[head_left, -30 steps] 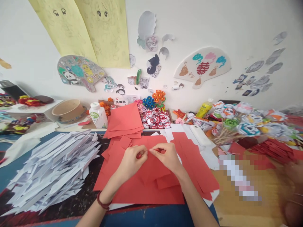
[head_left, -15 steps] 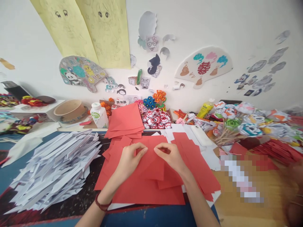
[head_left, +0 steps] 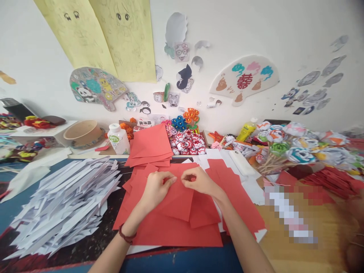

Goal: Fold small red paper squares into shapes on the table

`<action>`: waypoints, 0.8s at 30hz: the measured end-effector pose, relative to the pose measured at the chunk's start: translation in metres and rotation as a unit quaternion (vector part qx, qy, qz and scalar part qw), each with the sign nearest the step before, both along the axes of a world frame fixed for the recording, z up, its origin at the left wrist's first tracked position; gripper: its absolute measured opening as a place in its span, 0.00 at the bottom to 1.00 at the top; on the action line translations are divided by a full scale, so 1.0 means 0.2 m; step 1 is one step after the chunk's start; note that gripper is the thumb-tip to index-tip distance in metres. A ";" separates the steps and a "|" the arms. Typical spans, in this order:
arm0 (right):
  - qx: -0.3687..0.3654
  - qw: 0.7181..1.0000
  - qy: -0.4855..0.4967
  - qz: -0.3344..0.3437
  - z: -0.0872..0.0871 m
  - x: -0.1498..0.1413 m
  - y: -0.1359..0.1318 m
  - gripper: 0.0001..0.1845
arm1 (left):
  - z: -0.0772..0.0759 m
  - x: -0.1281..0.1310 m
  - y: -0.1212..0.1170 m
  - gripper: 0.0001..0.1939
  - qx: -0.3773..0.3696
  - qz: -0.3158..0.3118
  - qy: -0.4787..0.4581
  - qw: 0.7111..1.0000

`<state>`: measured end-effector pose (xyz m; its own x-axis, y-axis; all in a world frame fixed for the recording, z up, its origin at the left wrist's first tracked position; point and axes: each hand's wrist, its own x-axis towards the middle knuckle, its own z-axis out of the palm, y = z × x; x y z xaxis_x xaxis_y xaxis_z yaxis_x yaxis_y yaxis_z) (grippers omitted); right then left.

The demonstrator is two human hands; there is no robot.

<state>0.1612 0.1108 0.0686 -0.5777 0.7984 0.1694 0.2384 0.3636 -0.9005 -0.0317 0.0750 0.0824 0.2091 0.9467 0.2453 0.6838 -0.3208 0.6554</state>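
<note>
My left hand (head_left: pixel 156 189) is pinched, thumb against fingertips, at the upper part of a square sheet of red paper (head_left: pixel 176 203). Opposite it, my right hand (head_left: pixel 201 182) makes the same pinch at the sheet's upper right. A small gap separates the fingertips of the two hands. Beneath the held sheet lie more red sheets (head_left: pixel 176 236), large and small, overlapping one another. A dark red bracelet (head_left: pixel 126 236) circles my left wrist.
Folded white paper strips (head_left: pixel 65 204) are heaped at left. Behind stand a white bottle (head_left: pixel 118 139), stacked red sheets (head_left: pixel 150 142) and red-white paper flowers (head_left: pixel 187 143). More red sheets (head_left: pixel 236 197) lie right, near paper flowers on sticks (head_left: pixel 301 142). Someone's blurred arm (head_left: pixel 355 242) shows at the right edge.
My right hand has shifted left and turned flatter. The held sheet has tilted, its lower right corner moving left and slightly down. My left hand has barely moved.
</note>
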 end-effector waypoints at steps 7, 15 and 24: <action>0.038 0.988 -0.041 -0.141 -0.03 0.19 0.09 0.07 | 0.03 -0.18 0.10 0.14 0.040 0.113 -0.022 0.993; -0.149 0.970 0.173 -0.086 -0.08 -0.01 0.09 0.21 | -0.10 -0.08 0.26 0.17 0.033 0.137 -0.144 0.980; -0.103 0.920 0.211 -0.312 -0.21 -0.01 0.13 0.22 | -0.09 0.05 0.18 0.29 0.224 -0.023 0.186 0.956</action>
